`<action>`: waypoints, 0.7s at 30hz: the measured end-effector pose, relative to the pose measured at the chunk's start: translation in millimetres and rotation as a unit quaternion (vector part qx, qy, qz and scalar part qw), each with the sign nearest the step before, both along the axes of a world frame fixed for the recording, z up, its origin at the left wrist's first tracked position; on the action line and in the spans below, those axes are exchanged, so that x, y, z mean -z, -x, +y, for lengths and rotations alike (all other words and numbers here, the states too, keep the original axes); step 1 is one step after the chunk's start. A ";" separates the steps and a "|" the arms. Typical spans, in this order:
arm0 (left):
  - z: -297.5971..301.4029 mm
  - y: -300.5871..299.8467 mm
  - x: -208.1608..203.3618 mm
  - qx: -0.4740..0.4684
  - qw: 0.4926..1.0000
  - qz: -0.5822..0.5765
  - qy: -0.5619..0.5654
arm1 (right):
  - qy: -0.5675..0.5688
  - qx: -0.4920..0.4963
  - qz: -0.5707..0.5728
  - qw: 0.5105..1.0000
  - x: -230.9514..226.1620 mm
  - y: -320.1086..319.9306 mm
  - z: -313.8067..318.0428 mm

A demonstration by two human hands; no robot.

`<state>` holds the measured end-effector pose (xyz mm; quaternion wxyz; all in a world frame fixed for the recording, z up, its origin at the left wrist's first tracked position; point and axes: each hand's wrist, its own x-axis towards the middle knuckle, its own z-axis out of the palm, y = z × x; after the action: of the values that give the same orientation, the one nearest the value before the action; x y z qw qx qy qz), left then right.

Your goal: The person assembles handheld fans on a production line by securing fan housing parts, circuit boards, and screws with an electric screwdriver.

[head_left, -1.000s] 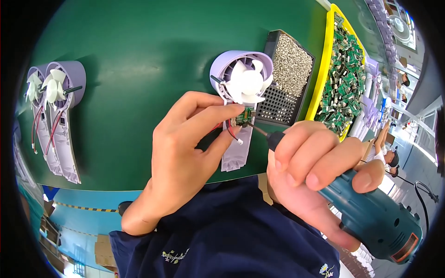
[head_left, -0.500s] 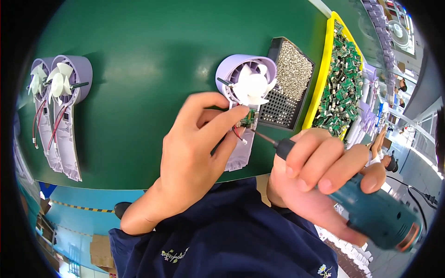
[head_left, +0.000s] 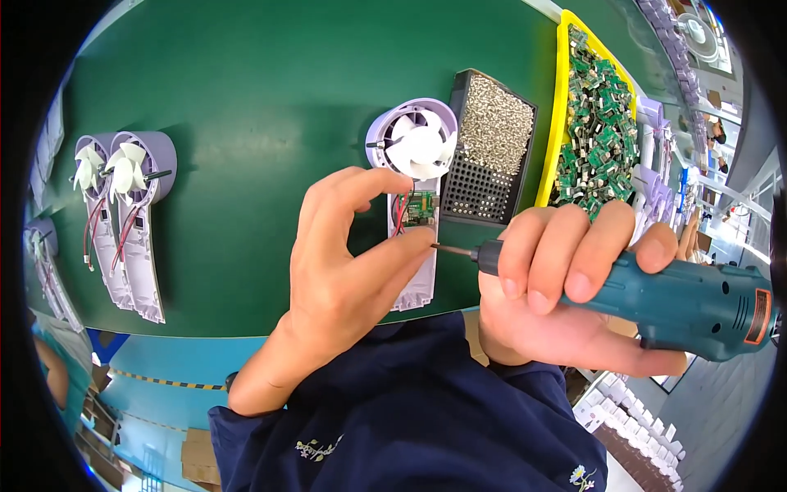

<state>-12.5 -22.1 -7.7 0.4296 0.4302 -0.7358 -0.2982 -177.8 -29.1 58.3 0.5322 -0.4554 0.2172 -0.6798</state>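
A lavender handheld fan half-shell [head_left: 416, 283] lies on the green table with its white fan blades [head_left: 420, 146] at the far end. Inside its handle sits a green circuit board [head_left: 420, 208], beside red and black wires [head_left: 399, 215]. My left hand [head_left: 336, 254] grips the shell, forefinger above the board and thumb at its near edge. In my right hand [head_left: 566, 283] is a teal electric screwdriver [head_left: 697, 307], its fingers wrapped round the body. The bit points left and its tip ends by my left thumb; whether it touches anything cannot be seen.
Right of the fan stands a black tray [head_left: 492, 215] of small silver screws. Beyond it is a yellow bin [head_left: 562, 98] heaped with green circuit boards. Two similar fan shells [head_left: 147, 266] lie at the left. Part of another person's arm [head_left: 53, 377] shows at the far left.
The screwdriver has swung up to nearly level, its tip moving left and slightly down to my thumb. My left forefinger has lifted off the board, which now shows more fully.
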 end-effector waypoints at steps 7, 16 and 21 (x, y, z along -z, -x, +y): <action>-2.9 0.4 1.7 0.020 0.998 0.056 -0.033 | -0.003 -0.013 -0.022 1.000 -0.5 1.5 -1.2; -1.1 2.1 -0.5 0.019 0.999 0.025 -0.037 | 0.024 0.023 0.001 0.999 4.1 0.2 -1.1; 3.5 2.0 2.0 -0.030 0.997 0.037 -0.060 | 0.057 0.042 0.053 0.996 6.3 -4.8 -1.0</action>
<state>-14.5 -18.7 -9.7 0.4390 0.4654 -0.6870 -0.3444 -173.0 -30.1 52.0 0.4643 -0.5111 0.2249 -0.6875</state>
